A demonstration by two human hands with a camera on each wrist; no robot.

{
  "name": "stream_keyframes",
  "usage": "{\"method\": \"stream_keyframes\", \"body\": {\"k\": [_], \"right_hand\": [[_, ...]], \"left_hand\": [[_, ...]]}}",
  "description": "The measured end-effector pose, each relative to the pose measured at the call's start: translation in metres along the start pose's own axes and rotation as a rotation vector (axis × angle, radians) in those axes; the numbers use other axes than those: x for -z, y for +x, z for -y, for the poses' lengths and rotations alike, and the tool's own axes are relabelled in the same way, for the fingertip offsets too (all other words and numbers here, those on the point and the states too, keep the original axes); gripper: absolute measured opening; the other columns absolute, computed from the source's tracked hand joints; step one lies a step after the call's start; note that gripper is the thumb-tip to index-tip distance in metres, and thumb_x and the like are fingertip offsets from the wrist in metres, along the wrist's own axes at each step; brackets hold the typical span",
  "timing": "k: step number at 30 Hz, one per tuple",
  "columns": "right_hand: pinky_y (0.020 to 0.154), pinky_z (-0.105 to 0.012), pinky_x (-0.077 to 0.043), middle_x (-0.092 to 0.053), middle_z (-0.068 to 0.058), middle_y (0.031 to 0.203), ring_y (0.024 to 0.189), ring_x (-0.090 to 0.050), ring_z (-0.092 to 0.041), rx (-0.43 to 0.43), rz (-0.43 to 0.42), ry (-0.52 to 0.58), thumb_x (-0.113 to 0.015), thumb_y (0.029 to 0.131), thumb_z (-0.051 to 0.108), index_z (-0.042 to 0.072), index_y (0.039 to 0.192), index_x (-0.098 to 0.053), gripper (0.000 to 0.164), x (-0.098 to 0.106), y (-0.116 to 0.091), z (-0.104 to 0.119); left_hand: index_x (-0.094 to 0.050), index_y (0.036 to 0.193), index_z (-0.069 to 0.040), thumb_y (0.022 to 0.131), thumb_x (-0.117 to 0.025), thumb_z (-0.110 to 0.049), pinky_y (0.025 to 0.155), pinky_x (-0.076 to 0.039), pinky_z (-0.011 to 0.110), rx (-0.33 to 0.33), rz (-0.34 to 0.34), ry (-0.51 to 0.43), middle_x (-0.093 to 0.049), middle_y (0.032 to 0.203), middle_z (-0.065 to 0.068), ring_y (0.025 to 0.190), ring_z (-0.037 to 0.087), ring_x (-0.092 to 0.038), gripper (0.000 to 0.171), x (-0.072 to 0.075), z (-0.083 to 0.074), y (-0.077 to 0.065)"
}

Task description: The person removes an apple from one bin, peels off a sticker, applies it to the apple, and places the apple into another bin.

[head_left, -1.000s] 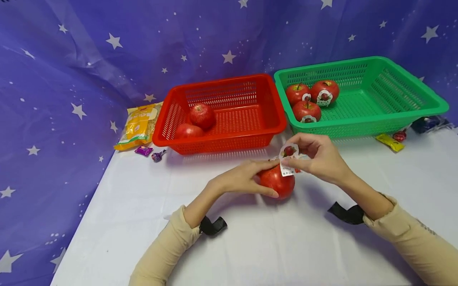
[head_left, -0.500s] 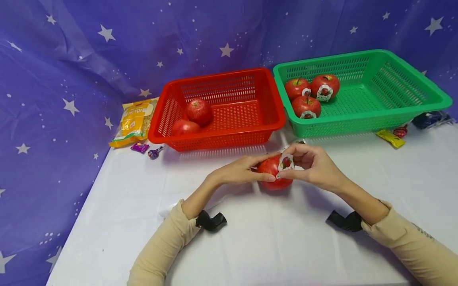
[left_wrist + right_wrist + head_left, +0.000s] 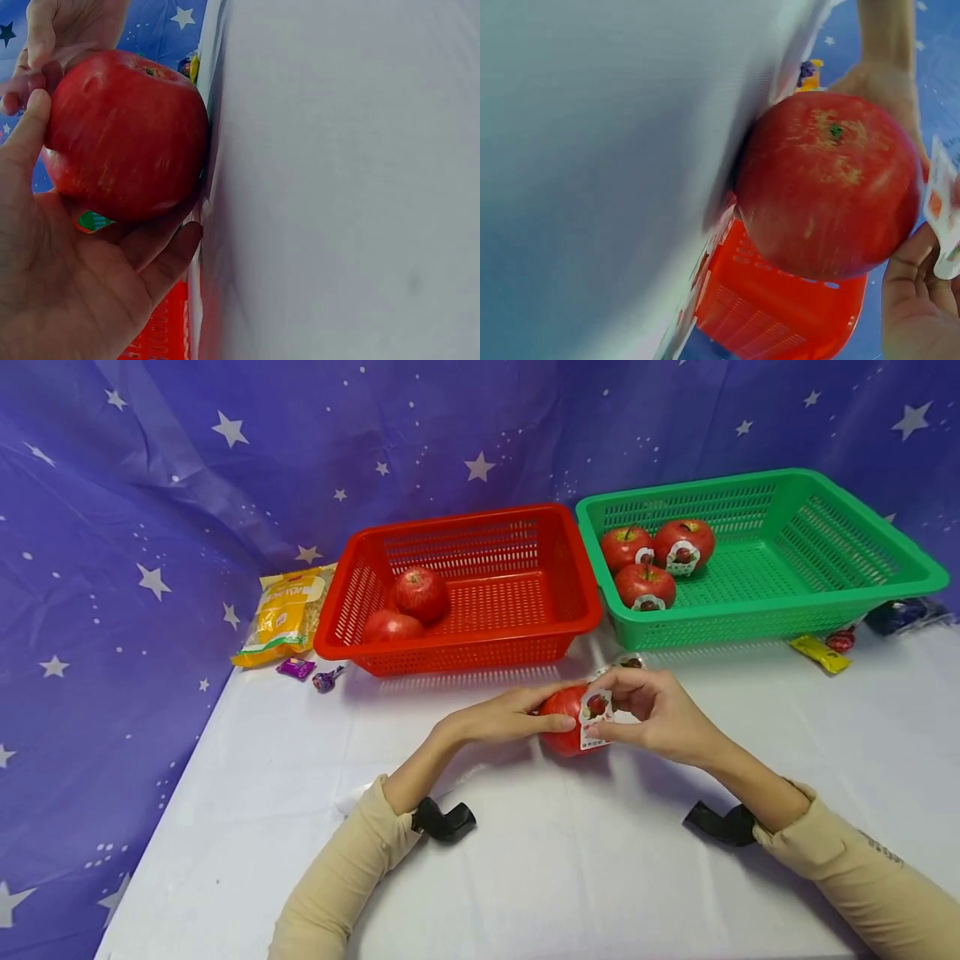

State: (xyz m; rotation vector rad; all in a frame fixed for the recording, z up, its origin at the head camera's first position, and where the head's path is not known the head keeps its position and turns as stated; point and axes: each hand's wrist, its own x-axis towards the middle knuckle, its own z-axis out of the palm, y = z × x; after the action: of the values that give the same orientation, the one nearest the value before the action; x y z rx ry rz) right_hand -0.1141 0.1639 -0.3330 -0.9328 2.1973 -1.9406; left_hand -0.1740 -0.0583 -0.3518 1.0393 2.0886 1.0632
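Note:
A red apple (image 3: 561, 742) rests on the white cloth in front of the red basket. My left hand (image 3: 495, 717) grips it from the left, with thumb in front and fingers behind, as the left wrist view shows around the apple (image 3: 127, 142). A white sticker (image 3: 597, 708) with a red fruit picture is pinched between thumb and fingers of my right hand (image 3: 671, 720). In the head view the sticker overlaps the apple's right side. Seen from the right wrist, the sticker (image 3: 940, 214) stands just beside the apple (image 3: 825, 199); whether it touches is unclear.
Two apples lie in the red basket (image 3: 472, 643). The green basket (image 3: 765, 610) holds three apples with similar stickers. Near the baskets lie a yellow packet (image 3: 285, 614), a purple sweet (image 3: 296, 668), lollipops and a yellow sweet (image 3: 820, 654). More stickers (image 3: 628, 662) lie behind the right hand.
My right hand has brought the sticker lower, from above the apple's top to alongside its right front. The left hand keeps its grip on the apple. The head view has shifted slightly.

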Motion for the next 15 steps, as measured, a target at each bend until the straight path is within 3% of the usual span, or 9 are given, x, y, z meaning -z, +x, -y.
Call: {"method": "stream_keyframes", "body": {"k": [5, 11, 15], "right_hand": [[0.064, -0.019, -0.049, -0.064, 0.007, 0.084, 0.069, -0.056, -0.010, 0.013, -0.080, -0.207, -0.076, 0.071, -0.012, 0.000, 0.095, -0.066, 0.029, -0.008, 0.000, 0.001], [0.062, -0.017, -0.048, -0.066, -0.001, 0.079, 0.070, -0.054, -0.008, 0.144, -0.140, -0.318, -0.076, 0.066, -0.016, 0.002, 0.090, -0.067, 0.031, -0.014, 0.000, -0.003], [0.066, -0.013, -0.049, -0.068, -0.006, 0.079, 0.072, -0.056, -0.005, 0.223, -0.170, -0.406, -0.076, 0.063, -0.018, 0.001, 0.089, -0.067, 0.034, -0.016, 0.000, -0.005]], "left_hand": [[-0.026, 0.152, -0.020, 0.101, -0.047, -0.032, 0.108, -0.037, 0.026, 0.012, 0.029, -0.029, -0.049, 0.140, 0.001, 0.126, 0.008, -0.047, 0.057, 0.000, -0.002, -0.003], [-0.027, 0.152, -0.020, 0.102, -0.044, -0.032, 0.111, -0.034, 0.026, 0.020, 0.041, -0.048, -0.045, 0.144, 0.001, 0.132, 0.008, -0.042, 0.054, 0.000, -0.002, -0.005], [-0.033, 0.148, -0.018, 0.094, -0.059, -0.029, 0.106, -0.040, 0.026, 0.005, 0.011, -0.038, -0.051, 0.138, 0.002, 0.125, 0.010, -0.050, 0.061, -0.002, -0.003, -0.005]]}}
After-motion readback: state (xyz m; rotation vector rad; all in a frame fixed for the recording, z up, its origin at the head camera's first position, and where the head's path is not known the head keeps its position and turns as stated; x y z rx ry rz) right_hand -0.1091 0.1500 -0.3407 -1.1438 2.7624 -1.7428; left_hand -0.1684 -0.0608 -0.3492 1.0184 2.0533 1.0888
